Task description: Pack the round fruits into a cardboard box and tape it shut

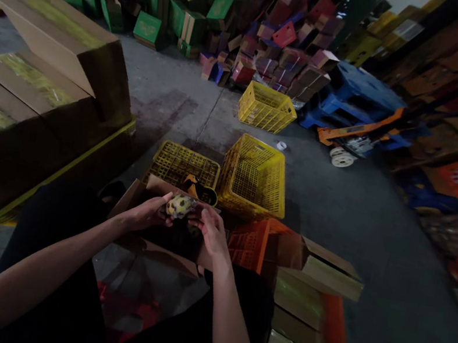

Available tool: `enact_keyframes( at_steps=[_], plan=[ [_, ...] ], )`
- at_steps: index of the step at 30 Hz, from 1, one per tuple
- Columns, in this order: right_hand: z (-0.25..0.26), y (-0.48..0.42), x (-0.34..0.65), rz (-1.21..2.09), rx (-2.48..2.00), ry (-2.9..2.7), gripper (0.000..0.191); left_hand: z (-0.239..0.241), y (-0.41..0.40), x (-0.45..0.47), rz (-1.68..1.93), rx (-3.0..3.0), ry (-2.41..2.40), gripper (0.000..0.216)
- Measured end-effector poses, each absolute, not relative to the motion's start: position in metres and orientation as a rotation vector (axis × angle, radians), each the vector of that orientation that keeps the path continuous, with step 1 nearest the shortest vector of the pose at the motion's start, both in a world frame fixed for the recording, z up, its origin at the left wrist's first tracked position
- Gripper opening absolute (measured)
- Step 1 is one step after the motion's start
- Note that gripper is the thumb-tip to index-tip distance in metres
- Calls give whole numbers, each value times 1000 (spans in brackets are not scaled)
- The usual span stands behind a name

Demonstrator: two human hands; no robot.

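Both my hands meet over an open cardboard box (161, 251) in front of me. My left hand (149, 213) and my right hand (208, 232) are closed on a small yellowish, speckled object (179, 205) held between them above the box. I cannot make out what the object is. A tape dispenser with an orange handle (199, 190) lies just beyond my hands at the box's far edge.
Three yellow plastic crates (254, 179) (181, 164) (266, 107) stand on the concrete floor ahead. An orange crate (249, 243) and flat cardboard pieces (312, 304) sit at my right. Large taped cartons (37, 78) rise at left. Piles of green and purple boxes (222, 10) and a blue pallet (358, 94) fill the back.
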State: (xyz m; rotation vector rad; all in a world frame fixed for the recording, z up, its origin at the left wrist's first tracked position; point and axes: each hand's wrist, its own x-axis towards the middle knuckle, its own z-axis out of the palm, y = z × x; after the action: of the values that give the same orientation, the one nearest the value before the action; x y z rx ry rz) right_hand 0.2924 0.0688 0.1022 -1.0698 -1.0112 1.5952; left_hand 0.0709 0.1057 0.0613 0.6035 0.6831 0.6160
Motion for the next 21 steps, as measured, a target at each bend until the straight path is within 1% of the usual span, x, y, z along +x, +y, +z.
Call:
enact_keyframes(
  at_steps=[4,6,9,13,18,21],
  plan=[
    [106,70,295,1604,-1113,-1057,51,66,105,71,660,746,721,58],
    [106,70,296,1621,-1164,-1099,54,66,105,70,665,764,734,61],
    [105,70,295,1612,-1249,-1142,53,61,107,70,678,703,766,64],
    [103,71,292,1510,-1284,-1188,50,57,109,70,691,671,709,63],
    [105,72,290,1465,-1322,-1233,53,72,106,68,687,801,684,59],
    [104,72,290,1466,-1340,-1290,55,82,104,67,696,851,709,52]
  ],
)
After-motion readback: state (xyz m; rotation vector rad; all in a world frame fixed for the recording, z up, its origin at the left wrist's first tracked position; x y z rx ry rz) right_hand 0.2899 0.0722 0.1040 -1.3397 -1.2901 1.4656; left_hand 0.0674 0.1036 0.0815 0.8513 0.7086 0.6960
